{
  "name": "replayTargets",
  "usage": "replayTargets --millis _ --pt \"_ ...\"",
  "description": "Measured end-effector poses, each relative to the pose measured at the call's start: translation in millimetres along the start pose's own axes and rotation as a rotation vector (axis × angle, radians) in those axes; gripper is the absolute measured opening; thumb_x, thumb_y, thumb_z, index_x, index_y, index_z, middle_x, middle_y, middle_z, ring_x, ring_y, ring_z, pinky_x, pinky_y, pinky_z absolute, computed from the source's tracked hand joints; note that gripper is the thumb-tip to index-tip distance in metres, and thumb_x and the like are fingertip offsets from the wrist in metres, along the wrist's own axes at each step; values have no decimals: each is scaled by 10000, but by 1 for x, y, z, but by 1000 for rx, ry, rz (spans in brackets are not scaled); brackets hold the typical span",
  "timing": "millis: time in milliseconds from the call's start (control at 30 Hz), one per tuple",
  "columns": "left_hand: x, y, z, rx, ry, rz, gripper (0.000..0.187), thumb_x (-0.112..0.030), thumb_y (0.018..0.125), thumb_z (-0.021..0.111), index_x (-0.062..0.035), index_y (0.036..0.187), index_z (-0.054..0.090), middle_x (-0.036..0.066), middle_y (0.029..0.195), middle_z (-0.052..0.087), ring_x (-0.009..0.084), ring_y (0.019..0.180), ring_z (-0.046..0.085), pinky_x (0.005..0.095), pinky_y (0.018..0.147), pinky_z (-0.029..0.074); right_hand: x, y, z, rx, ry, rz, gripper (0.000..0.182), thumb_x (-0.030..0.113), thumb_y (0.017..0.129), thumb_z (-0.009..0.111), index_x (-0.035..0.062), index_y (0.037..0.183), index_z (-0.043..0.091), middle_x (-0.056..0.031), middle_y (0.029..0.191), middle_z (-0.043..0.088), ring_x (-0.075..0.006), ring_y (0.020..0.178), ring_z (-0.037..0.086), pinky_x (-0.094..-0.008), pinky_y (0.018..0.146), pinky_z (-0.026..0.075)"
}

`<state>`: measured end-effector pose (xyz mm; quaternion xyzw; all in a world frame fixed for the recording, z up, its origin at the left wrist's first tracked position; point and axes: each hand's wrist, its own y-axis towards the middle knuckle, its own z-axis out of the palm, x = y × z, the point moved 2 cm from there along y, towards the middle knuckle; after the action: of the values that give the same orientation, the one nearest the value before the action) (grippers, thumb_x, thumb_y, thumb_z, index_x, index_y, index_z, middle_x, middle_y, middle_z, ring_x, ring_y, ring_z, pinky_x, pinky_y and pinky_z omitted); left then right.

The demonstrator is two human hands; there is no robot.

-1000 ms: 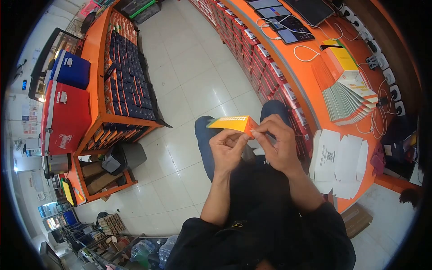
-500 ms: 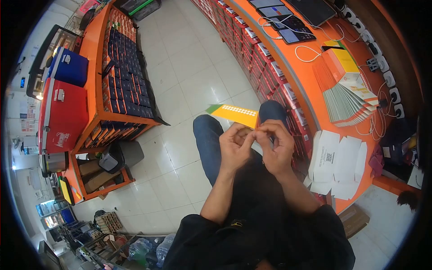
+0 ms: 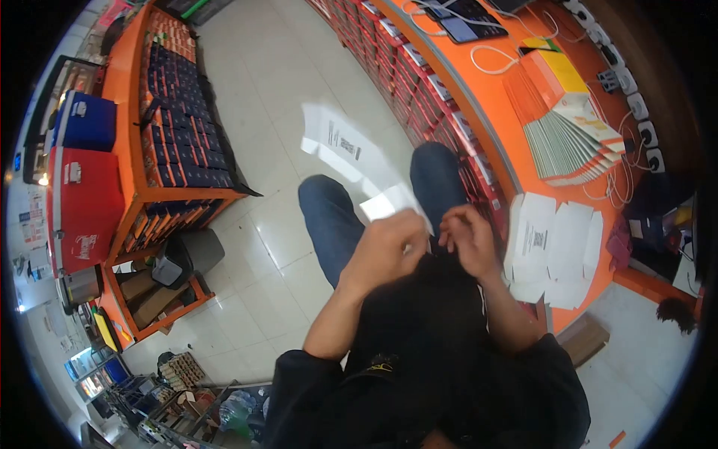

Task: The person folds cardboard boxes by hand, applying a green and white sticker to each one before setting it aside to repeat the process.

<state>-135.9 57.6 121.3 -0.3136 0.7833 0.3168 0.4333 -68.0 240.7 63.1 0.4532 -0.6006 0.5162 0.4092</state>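
An unfolded cardboard carton [image 3: 345, 144], white side up with a QR code printed on it, stretches forward above my knees. My left hand [image 3: 389, 251] is closed on its near end, where a white flap stands up beside the knuckles. Just to the right, my right hand [image 3: 473, 243] has loosely bent fingers spread a little, with nothing visible in them. It is apart from the left hand and close to the carton's near edge. The left hand hides the part of the carton it grips.
Another flattened white carton [image 3: 531, 262] lies on the orange counter [image 3: 490, 97] at my right. Beyond it stand fanned, folded cartons [image 3: 572, 146], charging cables and phones [image 3: 467, 28]. Stacked red boxes line the counter's side. Boxed shelves [image 3: 179, 127] and a red cooler [image 3: 86, 209] are left.
The carton has gone from its yellow and green side showing to its white side, now spread forward. My right hand has come away from it, and the view has shifted slightly.
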Motion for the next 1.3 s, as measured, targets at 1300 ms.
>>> replayTargets --millis 1300 --pt "48 -83 89 10 -1141 -961 55 -6 926 652 35 961 639 97 930 685 151 854 686 280 786 605 -46 -43 -13 -29 488 330 168 137 980 625 -20 1039 643 -45 827 636 -69 717 542 -207 646 432"
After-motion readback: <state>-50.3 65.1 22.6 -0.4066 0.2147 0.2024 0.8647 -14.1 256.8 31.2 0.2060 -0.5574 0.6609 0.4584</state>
